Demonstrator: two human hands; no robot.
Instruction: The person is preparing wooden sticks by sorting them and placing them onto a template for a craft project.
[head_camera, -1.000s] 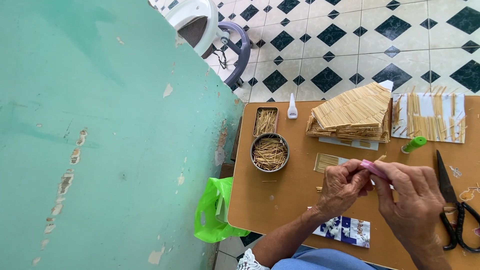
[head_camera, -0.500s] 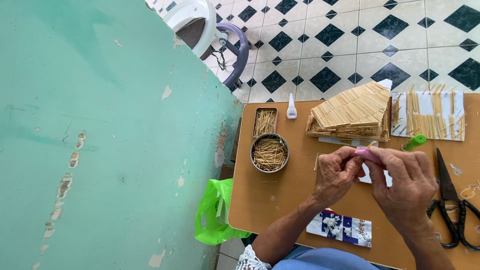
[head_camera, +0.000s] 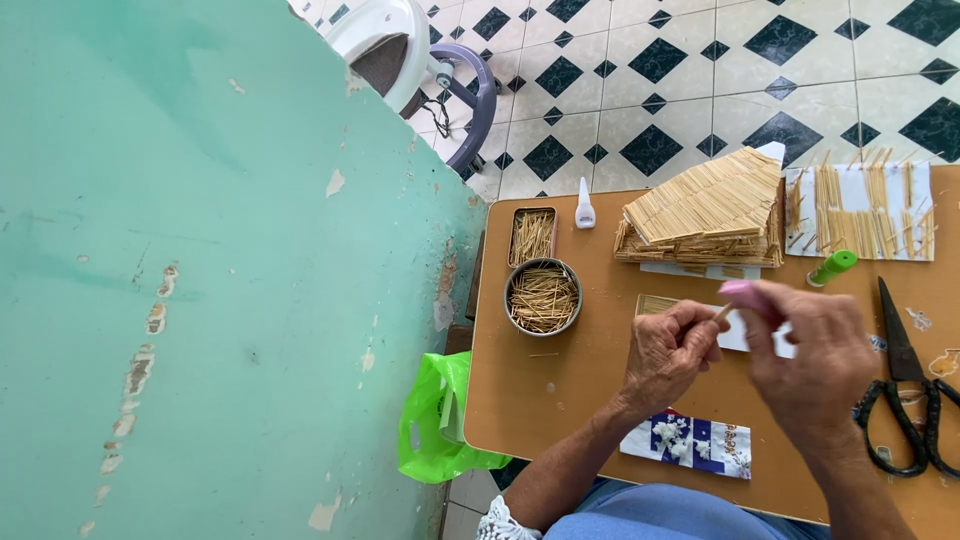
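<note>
- Head view, lower right of centre: your left hand (head_camera: 672, 352) is pinching a thin wooden stick (head_camera: 722, 313) between closed fingertips, and your right hand (head_camera: 805, 352) is closing on a small pink object (head_camera: 745, 291) meeting its tip.
- The stick is likely handling light, stiff and brittle; you are best gripping near its middle.
- Centre: round tin of sticks (head_camera: 542, 297). Upper right: stick roof model (head_camera: 705, 210). Far right: scissors (head_camera: 905, 385), all on the wooden table (head_camera: 560, 400).

A thin pale toothpick (head_camera: 722, 312) pinched at one end, beside a blurred pink object (head_camera: 745, 293).
</note>
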